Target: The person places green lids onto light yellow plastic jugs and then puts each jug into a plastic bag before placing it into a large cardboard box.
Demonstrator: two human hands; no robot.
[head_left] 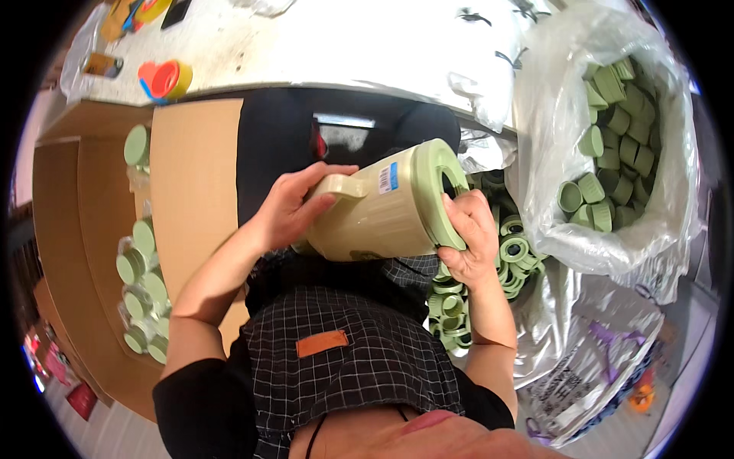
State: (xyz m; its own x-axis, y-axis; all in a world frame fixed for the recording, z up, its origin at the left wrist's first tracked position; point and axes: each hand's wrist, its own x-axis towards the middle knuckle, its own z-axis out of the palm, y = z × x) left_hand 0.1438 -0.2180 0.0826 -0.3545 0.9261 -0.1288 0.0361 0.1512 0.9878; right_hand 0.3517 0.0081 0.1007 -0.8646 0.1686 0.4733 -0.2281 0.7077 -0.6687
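Observation:
A cream plastic jug [382,218] lies tilted on its side across my lap, with a blue-and-white label stuck on its wall. My left hand [294,203] is closed round its body by the curved handle, thumb and forefinger near the handle. At the other end sits a light green ring-shaped collar [432,187] with a dark opening. My right hand [470,233] grips this collar, thumb at the opening's edge. Beside my right forearm lie several green ring-shaped parts [516,252], partly hidden by the arm.
A clear plastic bag [535,153] at the right holds many green caps [612,191]. On my left, an open cardboard box [92,252] contains several green-lidded items [138,264]. Ahead runs a white worktable [306,46], bearing tape rolls [170,79] and plastic film.

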